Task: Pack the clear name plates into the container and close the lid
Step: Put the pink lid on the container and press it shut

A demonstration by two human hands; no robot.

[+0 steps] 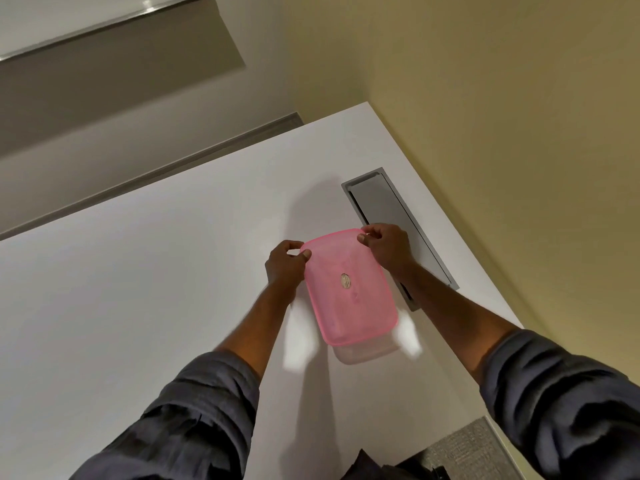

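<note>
Both hands pinching pink lid (pixel 349 289) — far corners, atop container (pixel 363 353)

This looks like an office or meeting room. The plain white surface (pixel 138 289) has a grey metal cable hatch (pixel 398 230) set flush into it near its far right edge, the kind fitted to conference desks. Beyond the hatch rises a bare beige wall (pixel 502 116). Left of the hatch, past the surface's far edge, runs a grey metal rail (pixel 156 174) below white panelling (pixel 69 26).
</note>
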